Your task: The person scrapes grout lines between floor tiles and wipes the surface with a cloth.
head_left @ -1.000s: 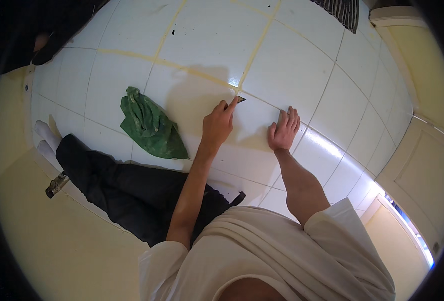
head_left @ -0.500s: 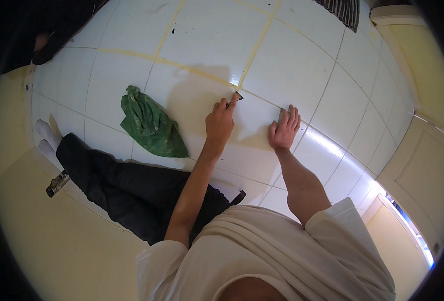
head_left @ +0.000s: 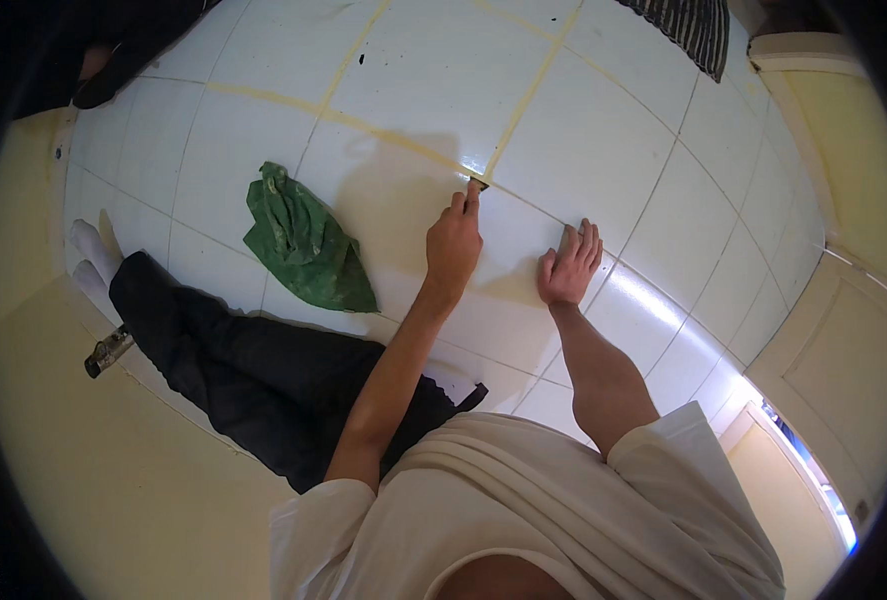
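Note:
My left hand (head_left: 453,246) is closed on a small dark flat scraper (head_left: 480,184), its index finger stretched along it. Most of the scraper is hidden under the fingers; a dark corner shows. Its edge is at a floor joint, close to where yellowish grout lines (head_left: 438,152) meet on the white tiles (head_left: 418,80). My right hand (head_left: 569,268) lies flat on the tiles to the right, fingers stretched out, holding nothing. A crumpled, stained green cloth (head_left: 308,245) rests on the floor left of my left hand.
My legs in black trousers (head_left: 253,365) stretch out to the left along a cream wall (head_left: 163,450). Part of a person in dark clothing (head_left: 113,70) shows at the far left. A striped cloth (head_left: 688,35) lies at the far right, and a cream door (head_left: 833,340) stands on the right.
My left hand has shifted slightly, bringing the scraper closer to the joint. My right hand stays flat in place. The view has moved a little; the green cloth lies as before.

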Demonstrator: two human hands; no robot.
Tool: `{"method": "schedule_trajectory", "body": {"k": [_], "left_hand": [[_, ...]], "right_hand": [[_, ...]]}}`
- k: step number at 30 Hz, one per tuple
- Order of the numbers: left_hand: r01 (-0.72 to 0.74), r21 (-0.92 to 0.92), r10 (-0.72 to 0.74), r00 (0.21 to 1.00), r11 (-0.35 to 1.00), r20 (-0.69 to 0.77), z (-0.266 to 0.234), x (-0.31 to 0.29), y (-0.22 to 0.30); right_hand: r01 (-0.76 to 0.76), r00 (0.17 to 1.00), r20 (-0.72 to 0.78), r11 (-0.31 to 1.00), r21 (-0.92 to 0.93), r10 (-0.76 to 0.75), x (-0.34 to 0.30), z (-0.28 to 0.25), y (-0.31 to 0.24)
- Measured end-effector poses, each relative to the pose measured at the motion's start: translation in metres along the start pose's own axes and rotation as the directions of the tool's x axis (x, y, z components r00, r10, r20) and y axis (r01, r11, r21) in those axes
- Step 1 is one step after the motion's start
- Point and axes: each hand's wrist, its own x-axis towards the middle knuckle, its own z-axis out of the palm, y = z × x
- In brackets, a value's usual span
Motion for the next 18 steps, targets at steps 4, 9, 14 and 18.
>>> {"method": "schedule_trajectory", "body": {"k": [4, 9, 14, 18], "left_hand": [[-0.041, 0.039, 0.041, 0.999, 0.998, 0.0, -0.0008, -0.0021, 0.0008], [-0.028, 0.105, 0.034, 0.998, 0.994, -0.056, 0.0029, 0.0048, 0.0075], [-0.025, 0.113, 0.03, 0.998, 0.993, -0.046, 0.0006, 0.0044, 0.0075], [-0.018, 0.115, 0.024, 0.998, 0.993, -0.05, 0.0023, 0.0009, 0.0051]], "right_hand": [[-0.006, 1.0, 0.005, 1.0, 0.003, 0.006, 0.0005, -0.0017, -0.0003], [0.001, 1.0, 0.003, 1.0, -0.006, -0.001, 0.0006, -0.0014, -0.0004], [-0.007, 1.0, 0.003, 1.0, 0.008, 0.007, 0.0013, -0.0048, -0.0022], [-0.002, 1.0, -0.006, 1.0, 0.006, 0.002, -0.0004, -0.0028, -0.003]]}}
